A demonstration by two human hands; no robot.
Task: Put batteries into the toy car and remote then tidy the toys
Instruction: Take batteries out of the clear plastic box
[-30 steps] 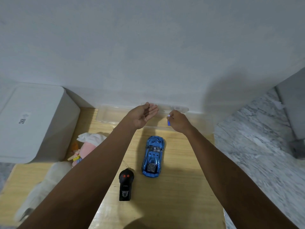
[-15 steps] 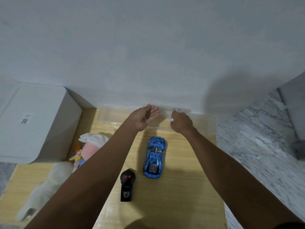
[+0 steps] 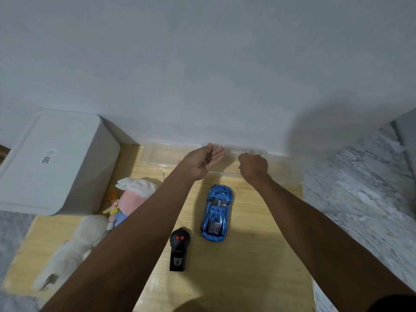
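A shiny blue toy car [image 3: 217, 212] stands on the wooden board [image 3: 252, 262], nose toward the wall. Left of it and nearer to me lies the black remote [image 3: 179, 251], which has two red buttons and a thin antenna. My left hand [image 3: 203, 159] hovers palm-up with straight fingers over the clear plastic tray [image 3: 157, 154] at the wall. My right hand [image 3: 253, 165] is curled, knuckles up, at the tray's right part. It pinches a small battery [image 3: 239, 163], of which only a pale tip shows.
A large white lidded box [image 3: 51, 161] stands at the left against the wall. A pink doll [image 3: 132, 199] and a white plush toy [image 3: 74, 248] lie on the board's left side. Grey marbled floor [image 3: 360, 210] lies to the right.
My right hand has turned over and shifted slightly right along the tray, so the battery's blue body is now hidden. My left hand has stayed palm-up over the tray.
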